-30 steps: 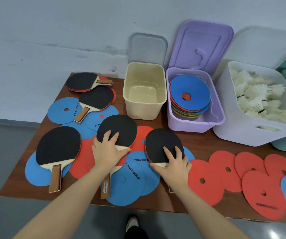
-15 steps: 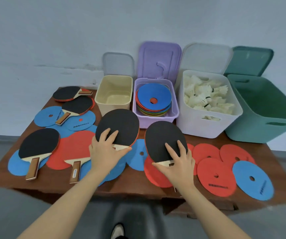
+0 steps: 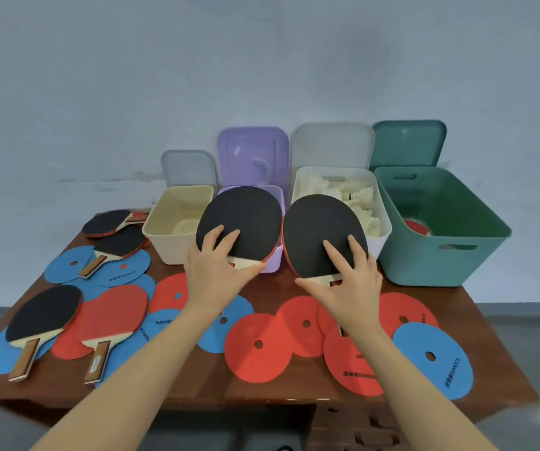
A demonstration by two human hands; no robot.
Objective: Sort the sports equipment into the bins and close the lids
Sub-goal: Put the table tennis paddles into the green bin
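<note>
My left hand [image 3: 214, 275] grips a black-faced paddle [image 3: 242, 219] by its neck, lifted in front of the purple bin [image 3: 276, 196]. My right hand [image 3: 348, 284] holds a second black paddle [image 3: 322, 232] the same way, raised before the white bin [image 3: 381, 219] of shuttlecocks. Both handles are hidden under my palms. A green bin [image 3: 438, 255] at the right holds something red at its bottom. The cream bin [image 3: 177, 222] at the left looks empty. Several other paddles [image 3: 44, 317] lie on the left of the table, with red and blue flat discs [image 3: 257, 345] scattered across it.
All four bins stand open along the wall, their lids [image 3: 252, 151] propped up behind them. The brown table [image 3: 203, 382] ends close to my body, with grey floor on both sides. A blue disc [image 3: 433, 356] lies near the right front corner.
Both hands have lifted their paddles off the table and carried them up and away towards the bins. The view has pulled back, bringing the green bin in.
</note>
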